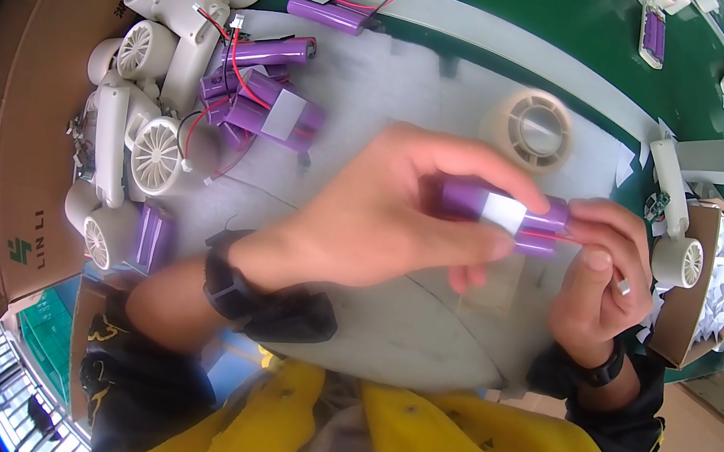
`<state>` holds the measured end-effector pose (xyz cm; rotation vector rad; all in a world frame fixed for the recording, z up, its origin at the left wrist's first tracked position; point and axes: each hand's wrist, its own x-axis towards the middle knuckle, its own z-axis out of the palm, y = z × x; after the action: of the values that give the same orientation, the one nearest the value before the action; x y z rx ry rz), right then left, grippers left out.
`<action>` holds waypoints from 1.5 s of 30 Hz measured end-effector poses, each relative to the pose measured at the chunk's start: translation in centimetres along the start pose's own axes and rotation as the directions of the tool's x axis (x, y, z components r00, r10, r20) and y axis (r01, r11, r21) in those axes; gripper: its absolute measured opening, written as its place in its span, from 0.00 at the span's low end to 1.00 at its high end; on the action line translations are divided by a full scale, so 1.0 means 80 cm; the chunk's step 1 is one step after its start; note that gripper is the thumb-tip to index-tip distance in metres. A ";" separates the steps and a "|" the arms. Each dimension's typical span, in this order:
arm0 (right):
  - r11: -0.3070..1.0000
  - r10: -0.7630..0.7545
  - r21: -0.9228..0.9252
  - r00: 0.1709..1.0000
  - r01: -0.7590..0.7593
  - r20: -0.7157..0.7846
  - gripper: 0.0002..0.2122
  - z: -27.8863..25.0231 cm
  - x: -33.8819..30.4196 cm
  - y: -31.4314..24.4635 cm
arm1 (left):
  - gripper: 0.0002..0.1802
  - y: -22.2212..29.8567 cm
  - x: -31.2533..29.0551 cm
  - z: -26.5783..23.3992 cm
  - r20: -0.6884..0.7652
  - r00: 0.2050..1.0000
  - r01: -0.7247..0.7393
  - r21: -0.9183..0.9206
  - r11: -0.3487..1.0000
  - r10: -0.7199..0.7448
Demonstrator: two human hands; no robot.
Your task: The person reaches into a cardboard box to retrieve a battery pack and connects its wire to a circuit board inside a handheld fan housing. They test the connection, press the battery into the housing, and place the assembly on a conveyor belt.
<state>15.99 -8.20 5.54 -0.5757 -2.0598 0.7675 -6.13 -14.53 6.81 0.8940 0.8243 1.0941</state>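
My left hand [374, 214] is closed around a purple battery pack [464, 198] with a white patch on its side, held above the middle of the work surface. From the pack's right end a red wire runs to my right hand [598, 287], whose fingers are closed on the wires. A small white connector [624, 287] shows beside those fingers. Motion slightly blurs both hands. To the left lies a pile of purple battery packs [251, 114] with red and black wires. Another wired battery pack [330, 13] lies at the far edge.
White fan housings [158, 153] are heaped at the left beside a tall cardboard box [30, 129]. A tape roll [534, 129] sits beyond my hands. At the right, a white fan [676, 260] stands by a cardboard box [676, 325] of white paper pieces. A metal rail [484, 30] borders the green bench.
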 end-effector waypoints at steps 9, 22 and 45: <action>0.994 0.001 0.106 0.999 -0.005 0.032 0.09 0.001 0.007 0.005 | 0.16 -0.004 0.002 0.006 -0.024 1.000 0.007 -0.105 0.994 -0.009; 0.690 0.534 0.581 0.846 -0.432 -0.006 0.09 -0.017 0.025 0.016 | 0.22 -0.030 0.008 -0.017 0.155 0.910 -0.309 0.871 0.381 0.384; 0.968 0.251 -0.091 0.920 -0.234 0.299 0.09 0.024 0.009 0.005 | 0.18 -0.009 0.002 -0.020 0.000 0.996 0.075 0.496 0.865 -0.086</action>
<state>14.06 -8.06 4.82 -0.7951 -2.3289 1.0019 -7.25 -14.21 5.50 1.2852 1.1425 0.8033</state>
